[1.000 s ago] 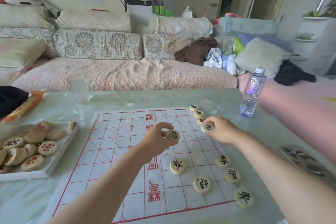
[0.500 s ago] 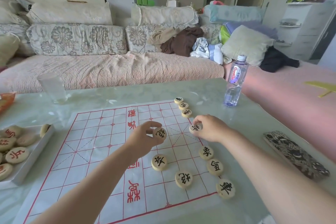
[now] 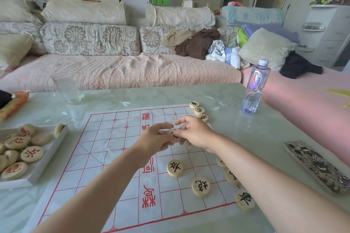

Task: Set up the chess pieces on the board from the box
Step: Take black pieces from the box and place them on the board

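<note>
A white paper chess board (image 3: 106, 149) with red lines lies on the table. Both hands meet above its middle right. My left hand (image 3: 154, 141) pinches a round wooden piece with a black character (image 3: 172, 132). My right hand (image 3: 197, 133) touches the same piece with its fingertips; whether it grips the piece is unclear. Several black-lettered pieces stand along the board's right side, such as one (image 3: 174, 168), another (image 3: 200, 186) and a corner piece (image 3: 244, 199). The white box (image 3: 48, 159) at left holds several red-lettered pieces.
A clear glass (image 3: 66, 88) stands behind the board on the left. A water bottle (image 3: 255, 87) stands at the back right. A patterned case (image 3: 318, 166) lies at the right. An orange packet (image 3: 13, 103) sits far left. A sofa runs behind the table.
My right hand left the piece it was setting on the board's right edge and moved left to meet my left hand, which still holds its piece. The camera shifted slightly.
</note>
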`<state>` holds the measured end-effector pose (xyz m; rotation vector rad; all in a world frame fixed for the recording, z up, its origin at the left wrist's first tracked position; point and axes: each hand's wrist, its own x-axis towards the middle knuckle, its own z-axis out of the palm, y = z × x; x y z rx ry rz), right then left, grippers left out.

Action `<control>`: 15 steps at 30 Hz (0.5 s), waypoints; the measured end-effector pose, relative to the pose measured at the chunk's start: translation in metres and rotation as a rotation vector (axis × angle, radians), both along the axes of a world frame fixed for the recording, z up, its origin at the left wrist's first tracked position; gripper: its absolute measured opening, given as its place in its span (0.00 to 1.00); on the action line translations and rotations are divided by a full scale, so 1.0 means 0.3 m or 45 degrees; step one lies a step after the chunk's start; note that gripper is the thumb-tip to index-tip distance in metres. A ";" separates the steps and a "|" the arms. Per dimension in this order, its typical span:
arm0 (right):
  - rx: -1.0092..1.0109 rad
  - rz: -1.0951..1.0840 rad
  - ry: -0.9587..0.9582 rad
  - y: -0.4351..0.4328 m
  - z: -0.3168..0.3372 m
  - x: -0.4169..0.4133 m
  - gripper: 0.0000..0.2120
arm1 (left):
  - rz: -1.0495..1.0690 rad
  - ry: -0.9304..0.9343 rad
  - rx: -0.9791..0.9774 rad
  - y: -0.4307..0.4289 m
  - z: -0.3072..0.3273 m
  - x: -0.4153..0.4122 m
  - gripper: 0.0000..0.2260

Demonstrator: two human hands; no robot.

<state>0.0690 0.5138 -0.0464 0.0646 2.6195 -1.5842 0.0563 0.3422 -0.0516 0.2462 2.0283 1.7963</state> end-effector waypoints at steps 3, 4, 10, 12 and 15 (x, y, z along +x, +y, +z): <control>0.064 0.092 0.038 -0.008 -0.011 -0.019 0.16 | 0.092 -0.024 0.012 -0.006 -0.001 -0.029 0.14; 0.108 0.113 0.053 -0.010 -0.011 -0.028 0.19 | 0.124 -0.022 0.022 -0.006 -0.003 -0.042 0.14; 0.284 0.044 0.146 -0.009 -0.020 -0.128 0.18 | 0.165 0.029 -0.071 -0.002 -0.023 -0.156 0.17; 0.366 -0.022 0.121 0.012 -0.029 -0.164 0.20 | 0.170 0.250 -0.392 -0.011 -0.048 -0.194 0.15; 0.569 -0.137 0.111 0.051 -0.063 -0.249 0.16 | 0.119 0.682 -1.009 -0.062 -0.105 -0.256 0.16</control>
